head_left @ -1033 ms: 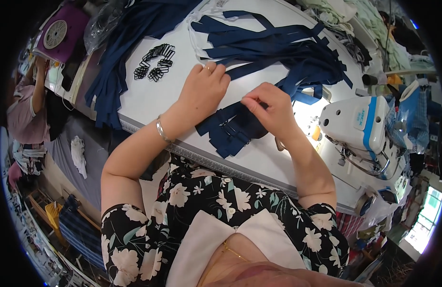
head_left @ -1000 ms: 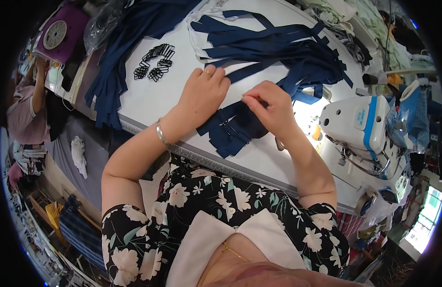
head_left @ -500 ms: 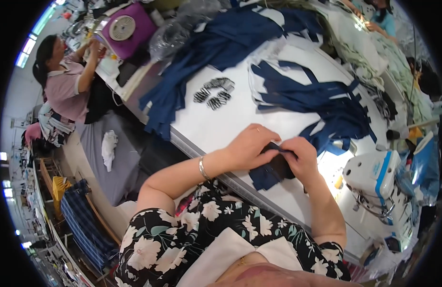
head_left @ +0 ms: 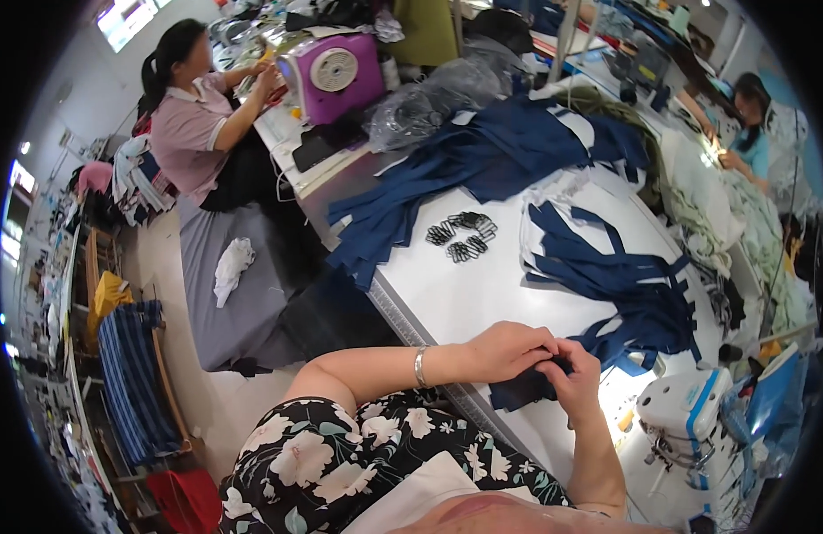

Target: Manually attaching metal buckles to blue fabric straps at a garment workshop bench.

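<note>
My left hand (head_left: 513,352), with a silver bracelet at its wrist, meets my right hand (head_left: 575,381) over the white table. Fingers of both are closed and nearly touching, around a dark navy piece of cloth (head_left: 522,390). The cloth hangs below the fingers toward the table's near edge; its gripped part is mostly hidden. Beyond my hands lies a small pile of black wire-like loops (head_left: 463,235), whose kind I cannot make out. A heap of navy cloth strips (head_left: 598,258) lies just past my right hand, and a larger navy heap (head_left: 483,147) spreads farther back.
A white sewing machine (head_left: 685,405) with its lamp lit stands right of my right hand. A ruler strip (head_left: 420,322) runs along the table edge. Clear plastic bags (head_left: 438,98) and a purple box-shaped device (head_left: 342,76) sit at the back. A co-worker (head_left: 193,116) works at far left.
The whole view has tilted up, so everything sits lower in it. My hands have drawn closer together, and less of the cloth shows between them.
</note>
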`<state>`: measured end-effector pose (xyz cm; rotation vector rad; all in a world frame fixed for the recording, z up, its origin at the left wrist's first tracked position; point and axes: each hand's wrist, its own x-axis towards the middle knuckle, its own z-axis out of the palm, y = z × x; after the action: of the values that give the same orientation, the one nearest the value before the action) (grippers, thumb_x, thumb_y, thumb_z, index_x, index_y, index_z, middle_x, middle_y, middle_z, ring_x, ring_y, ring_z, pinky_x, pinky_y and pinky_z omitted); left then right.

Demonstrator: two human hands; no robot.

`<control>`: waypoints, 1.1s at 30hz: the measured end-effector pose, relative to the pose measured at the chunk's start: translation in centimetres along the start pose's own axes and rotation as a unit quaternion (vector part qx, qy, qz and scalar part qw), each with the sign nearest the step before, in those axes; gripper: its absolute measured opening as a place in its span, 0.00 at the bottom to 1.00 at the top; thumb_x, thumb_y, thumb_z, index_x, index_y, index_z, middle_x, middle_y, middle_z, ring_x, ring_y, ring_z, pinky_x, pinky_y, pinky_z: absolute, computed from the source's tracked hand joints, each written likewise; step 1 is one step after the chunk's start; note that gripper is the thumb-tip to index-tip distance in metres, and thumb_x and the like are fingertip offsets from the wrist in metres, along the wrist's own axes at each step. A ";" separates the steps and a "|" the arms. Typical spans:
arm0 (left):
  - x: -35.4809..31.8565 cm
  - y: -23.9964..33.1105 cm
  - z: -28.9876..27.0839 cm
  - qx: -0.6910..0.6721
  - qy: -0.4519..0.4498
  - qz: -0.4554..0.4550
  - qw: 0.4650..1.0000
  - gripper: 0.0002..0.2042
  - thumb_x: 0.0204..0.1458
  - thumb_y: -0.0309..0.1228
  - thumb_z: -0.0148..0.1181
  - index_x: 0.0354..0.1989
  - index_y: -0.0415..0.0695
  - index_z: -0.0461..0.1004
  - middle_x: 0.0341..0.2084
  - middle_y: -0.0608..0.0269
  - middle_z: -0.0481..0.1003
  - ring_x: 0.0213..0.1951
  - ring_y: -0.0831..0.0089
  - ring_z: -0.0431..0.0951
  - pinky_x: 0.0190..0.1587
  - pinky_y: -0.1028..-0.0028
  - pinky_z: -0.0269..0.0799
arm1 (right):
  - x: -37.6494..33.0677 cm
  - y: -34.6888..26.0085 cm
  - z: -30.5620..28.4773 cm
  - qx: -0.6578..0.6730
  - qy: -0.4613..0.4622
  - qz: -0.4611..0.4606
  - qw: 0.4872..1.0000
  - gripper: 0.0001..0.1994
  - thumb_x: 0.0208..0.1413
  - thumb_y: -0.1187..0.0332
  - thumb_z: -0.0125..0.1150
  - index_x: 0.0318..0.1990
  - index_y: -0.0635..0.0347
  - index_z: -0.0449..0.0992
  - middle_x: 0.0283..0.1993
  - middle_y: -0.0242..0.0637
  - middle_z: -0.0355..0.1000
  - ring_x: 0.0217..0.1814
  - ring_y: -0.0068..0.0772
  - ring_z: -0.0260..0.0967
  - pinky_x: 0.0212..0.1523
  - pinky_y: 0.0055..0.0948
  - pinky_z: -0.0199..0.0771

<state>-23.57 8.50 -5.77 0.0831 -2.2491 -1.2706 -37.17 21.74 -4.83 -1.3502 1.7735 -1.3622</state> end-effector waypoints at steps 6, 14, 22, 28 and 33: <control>0.6 -1.9 -3.7 0.238 0.092 -0.015 0.967 0.09 0.51 0.25 0.58 0.41 0.43 0.74 0.35 0.57 0.75 0.37 0.60 0.75 0.39 0.66 0.70 | -0.1 -0.1 -0.4 -0.086 -0.056 -0.027 0.994 0.08 0.49 0.81 0.62 0.38 0.65 0.77 0.29 0.39 0.75 0.31 0.26 0.75 0.33 0.21 0.72; 0.5 -8.1 -8.9 0.549 0.080 -0.049 0.831 0.08 0.44 0.25 0.55 0.35 0.45 0.74 0.33 0.62 0.71 0.39 0.64 0.72 0.41 0.66 0.67 | -0.1 0.3 0.0 -0.010 -0.014 0.001 1.000 0.04 0.53 0.81 0.58 0.36 0.68 0.74 0.31 0.40 0.77 0.29 0.27 0.75 0.33 0.21 0.73; 0.8 -6.9 -8.8 0.529 0.114 -0.004 0.841 0.04 0.44 0.26 0.57 0.30 0.45 0.76 0.30 0.61 0.71 0.37 0.64 0.72 0.38 0.68 0.69 | -0.2 0.3 -0.3 -0.023 0.011 -0.052 0.998 0.03 0.52 0.82 0.58 0.34 0.66 0.74 0.29 0.38 0.74 0.29 0.27 0.73 0.32 0.21 0.70; 0.6 -1.9 -4.1 0.002 0.156 -0.127 0.980 0.03 0.54 0.23 0.61 0.35 0.39 0.77 0.27 0.64 0.77 0.26 0.79 0.73 0.30 0.80 0.69 | -0.5 0.7 -0.4 0.107 0.080 0.032 0.991 0.02 0.54 0.82 0.57 0.35 0.67 0.72 0.30 0.36 0.72 0.31 0.23 0.71 0.34 0.19 0.70; -0.5 0.5 -0.5 -0.372 0.106 -0.301 0.872 0.05 0.58 0.27 0.57 0.38 0.39 0.75 0.27 0.66 0.77 0.26 0.85 0.72 0.28 0.85 0.67 | 0.7 0.3 -0.2 0.239 0.085 0.130 0.959 0.03 0.57 0.78 0.58 0.38 0.67 0.74 0.33 0.32 0.74 0.34 0.20 0.72 0.38 0.18 0.72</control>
<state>-22.76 8.53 -5.36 0.6352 -1.4416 -2.2461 -37.72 21.20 -4.96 -0.7353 1.5189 -1.6534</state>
